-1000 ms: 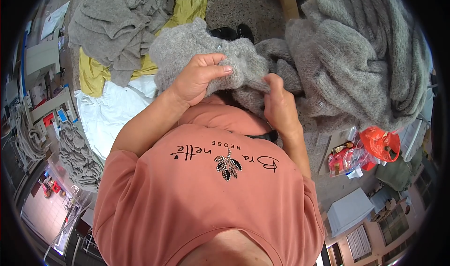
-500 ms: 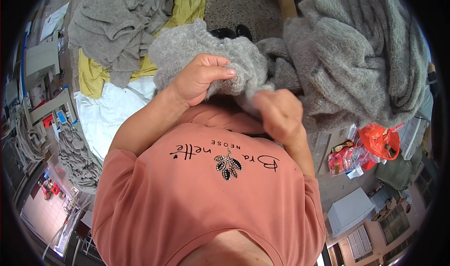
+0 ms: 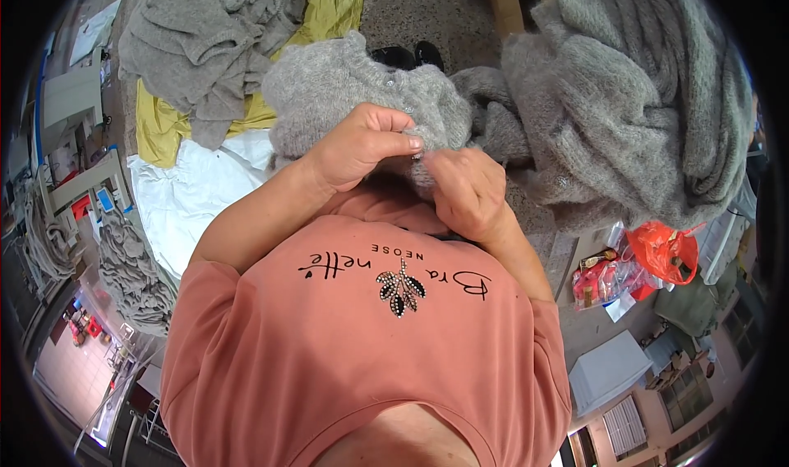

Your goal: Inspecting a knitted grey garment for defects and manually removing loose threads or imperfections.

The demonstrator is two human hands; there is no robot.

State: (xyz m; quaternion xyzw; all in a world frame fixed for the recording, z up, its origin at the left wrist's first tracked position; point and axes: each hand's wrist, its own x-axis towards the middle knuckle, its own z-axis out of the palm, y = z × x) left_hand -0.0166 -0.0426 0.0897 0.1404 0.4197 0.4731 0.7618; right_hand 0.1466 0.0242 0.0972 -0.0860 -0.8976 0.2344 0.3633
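A fuzzy grey knitted garment (image 3: 329,85) lies bunched across my lap, with small shiny bits along its front edge. My left hand (image 3: 362,146) is closed on that edge, thumb laid over the knit and pinching it. Right beside the left thumb is my right hand (image 3: 468,189), its fingers bent together in a pinch close to the same edge. Its fingertips are slightly smeared, and anything small between them cannot be made out.
A heap of grey knitwear (image 3: 625,113) rises at the right. More grey knitwear (image 3: 205,48) lies at the far left on yellow sheeting (image 3: 160,130), near white sheeting (image 3: 189,191). A red plastic bag (image 3: 662,249) sits at the right. Dark shoes (image 3: 394,57) show beyond the garment.
My right hand has moved left and slightly up, from apart to close beside the left thumb. My left hand has shifted slightly right, still pinching the knit.
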